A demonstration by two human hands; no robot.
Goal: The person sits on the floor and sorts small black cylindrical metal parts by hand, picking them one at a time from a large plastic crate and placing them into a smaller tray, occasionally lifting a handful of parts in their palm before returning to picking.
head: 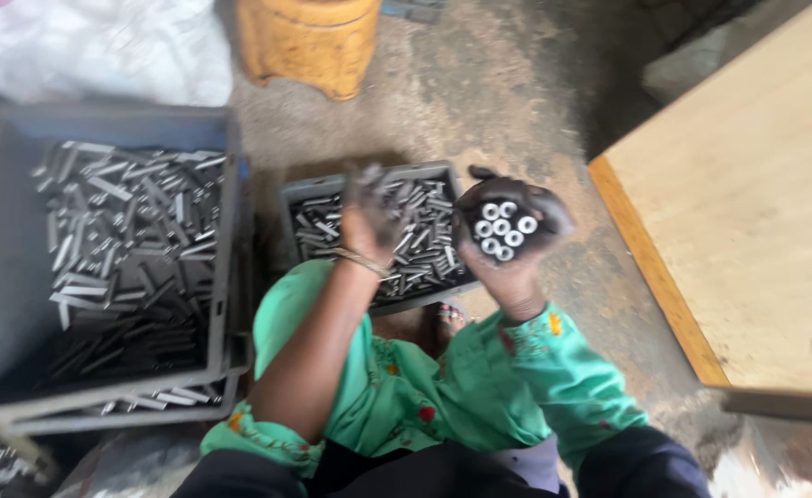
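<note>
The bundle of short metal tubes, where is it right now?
In the head view, right of centre: the bundle of short metal tubes sits end-on in the right hand, just right of the small grey tray where the left hand reaches.

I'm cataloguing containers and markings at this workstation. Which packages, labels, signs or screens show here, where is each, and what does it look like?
No labels, signs or screens show.
Large grey crate: left, rectangular, holds grey metal tubes.
Small grey tray: centre, under the left hand, rectangular, same tubes.
White plastic sack: top left, crumpled.
Yellow stool: top centre, worn.
Right hand: fingers around a bundle of tubes, ends up.
</note>
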